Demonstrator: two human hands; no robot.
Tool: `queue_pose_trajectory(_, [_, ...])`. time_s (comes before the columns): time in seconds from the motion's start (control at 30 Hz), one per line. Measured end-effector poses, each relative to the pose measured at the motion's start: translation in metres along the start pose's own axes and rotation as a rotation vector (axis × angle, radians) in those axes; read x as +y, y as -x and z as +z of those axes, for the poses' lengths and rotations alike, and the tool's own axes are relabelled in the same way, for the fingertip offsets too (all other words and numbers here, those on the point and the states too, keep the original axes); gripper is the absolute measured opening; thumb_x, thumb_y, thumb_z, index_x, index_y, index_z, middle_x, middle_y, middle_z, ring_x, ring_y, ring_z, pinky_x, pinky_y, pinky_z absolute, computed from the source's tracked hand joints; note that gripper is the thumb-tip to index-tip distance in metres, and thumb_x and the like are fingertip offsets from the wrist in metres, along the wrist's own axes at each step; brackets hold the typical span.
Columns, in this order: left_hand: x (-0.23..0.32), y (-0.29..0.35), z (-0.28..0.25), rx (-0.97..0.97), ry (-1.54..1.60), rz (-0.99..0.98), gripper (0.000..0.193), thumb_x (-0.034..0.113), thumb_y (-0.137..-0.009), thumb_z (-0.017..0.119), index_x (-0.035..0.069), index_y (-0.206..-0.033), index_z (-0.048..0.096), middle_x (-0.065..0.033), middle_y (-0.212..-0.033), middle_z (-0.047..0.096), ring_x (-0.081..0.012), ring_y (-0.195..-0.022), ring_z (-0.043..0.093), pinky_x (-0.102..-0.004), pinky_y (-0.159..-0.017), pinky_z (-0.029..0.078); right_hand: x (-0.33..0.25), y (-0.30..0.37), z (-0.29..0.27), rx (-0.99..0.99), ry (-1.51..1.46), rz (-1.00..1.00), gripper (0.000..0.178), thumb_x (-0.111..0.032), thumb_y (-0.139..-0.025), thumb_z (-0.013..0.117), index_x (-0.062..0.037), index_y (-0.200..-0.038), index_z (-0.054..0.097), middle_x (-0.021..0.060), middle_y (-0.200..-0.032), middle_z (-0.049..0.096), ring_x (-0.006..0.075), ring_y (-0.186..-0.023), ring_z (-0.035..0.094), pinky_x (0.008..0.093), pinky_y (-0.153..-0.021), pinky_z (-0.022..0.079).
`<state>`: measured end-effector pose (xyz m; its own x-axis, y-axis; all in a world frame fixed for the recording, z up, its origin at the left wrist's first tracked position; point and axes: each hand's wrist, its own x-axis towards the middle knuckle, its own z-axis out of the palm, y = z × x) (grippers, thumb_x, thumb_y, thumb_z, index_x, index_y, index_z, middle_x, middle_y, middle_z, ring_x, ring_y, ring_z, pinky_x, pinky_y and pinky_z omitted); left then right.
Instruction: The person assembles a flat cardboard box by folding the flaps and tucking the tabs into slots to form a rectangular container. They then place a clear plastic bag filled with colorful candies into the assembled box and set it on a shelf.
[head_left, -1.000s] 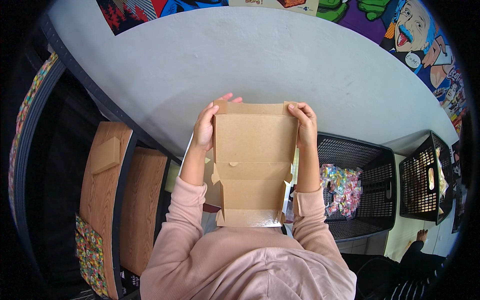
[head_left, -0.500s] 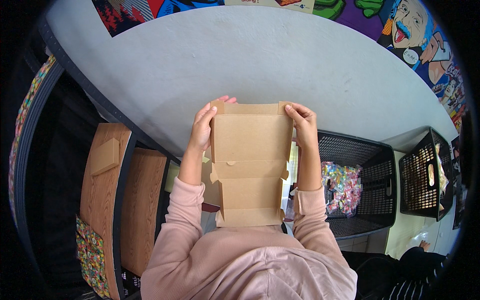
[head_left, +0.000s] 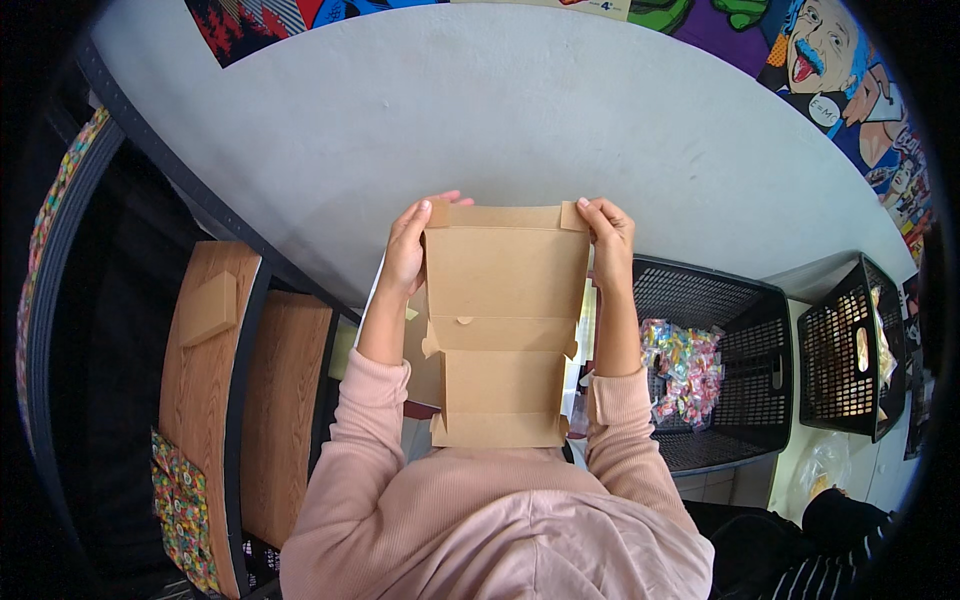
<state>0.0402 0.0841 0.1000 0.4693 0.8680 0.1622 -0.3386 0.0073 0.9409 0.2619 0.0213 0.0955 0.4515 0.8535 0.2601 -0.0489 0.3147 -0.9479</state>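
Observation:
Between my hands is an unfolded brown cardboard box (head_left: pixel 507 272), its lid panel away from me and its lower panel close to my body. My left hand (head_left: pixel 406 245) grips the far left corner, thumb on the small corner flap and some fingers stretched out behind. At the far right corner, my right hand (head_left: pixel 608 235) pinches the other flap between thumb and fingers. Side tabs stick out at the middle folds, and the side walls near me stand partly up. The fingers behind the cardboard are partly hidden.
Right of me, a black plastic crate (head_left: pixel 740 350) holds many small wrapped colourful sweets (head_left: pixel 685 375). A smaller black crate (head_left: pixel 850 345) stands beyond it, near a clear plastic bag (head_left: pixel 822 465) and a person's dark sleeve (head_left: pixel 845 520). Wooden shelves (head_left: pixel 285 420) at left carry a closed cardboard box (head_left: pixel 208 310).
The box and both hands stay nearly in place, with the right thumb shifted slightly outward on its flap. At lower right, the other person's hand has gone from view and more of the clear bag shows.

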Motion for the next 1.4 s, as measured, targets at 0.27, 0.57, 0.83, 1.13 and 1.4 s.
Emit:
queue_pose_trajectory(0.27, [-0.005,-0.001,0.001,-0.009,0.068,-0.011,0.046,0.030,-0.088,0.028,-0.004,-0.117,0.038,-0.0234,-0.110,0.048,-0.0241,-0.099,0.051,-0.0325,-0.083,0.044,0.012,-0.003,0.002,0.031,-0.101,0.002,0.020,-0.014,-0.078,0.056,-0.0046,-0.061,0.054,-0.0060,-0.056,0.044,0.0025,-0.052,0.035,0.0186,-0.047,0.026])
queue_pose_trajectory(0.57, [-0.011,-0.001,-0.003,-0.015,-0.109,0.060,0.049,0.033,-0.090,0.024,-0.003,-0.122,0.032,-0.0225,-0.112,0.047,-0.0231,-0.100,0.050,-0.0313,-0.082,0.044,0.018,-0.001,0.007,0.089,-0.015,-0.073,0.017,-0.015,-0.080,0.057,-0.0023,-0.069,0.059,-0.0038,-0.062,0.051,0.0032,-0.056,0.041,0.0179,-0.051,0.032])
queue_pose_trajectory(0.83, [-0.029,0.015,-0.018,-0.156,0.238,-0.080,0.062,0.045,-0.085,0.037,0.001,-0.128,0.024,-0.0120,-0.127,0.035,-0.0199,-0.117,0.033,-0.0337,-0.092,0.033,0.021,-0.011,-0.003,0.241,-0.218,-0.015,0.021,-0.018,-0.080,0.056,0.0018,-0.076,0.059,0.0025,-0.069,0.056,0.0069,-0.062,0.047,0.0211,-0.056,0.039])
queue_pose_trajectory(1.13, [-0.048,0.050,-0.018,-0.085,-0.051,-0.202,0.060,0.020,-0.077,0.056,-0.001,-0.125,0.027,-0.0114,-0.119,0.042,-0.0193,-0.108,0.042,-0.0305,-0.086,0.037,0.027,-0.017,-0.019,0.281,-0.199,0.007,0.031,-0.028,-0.085,0.047,0.0019,-0.089,0.056,0.0062,-0.080,0.056,0.0091,-0.067,0.049,0.0228,-0.059,0.041])
queue_pose_trajectory(1.4, [-0.047,0.060,-0.015,0.319,0.108,-0.225,0.038,0.017,-0.081,0.050,-0.001,-0.113,0.042,-0.0113,-0.106,0.052,-0.0192,-0.094,0.053,-0.0312,-0.078,0.044,0.035,0.030,-0.026,-0.307,-0.218,0.202,0.072,-0.056,-0.080,0.038,-0.0066,-0.130,0.021,0.0184,-0.117,0.041,0.0230,-0.098,0.049,0.0357,-0.080,0.043])
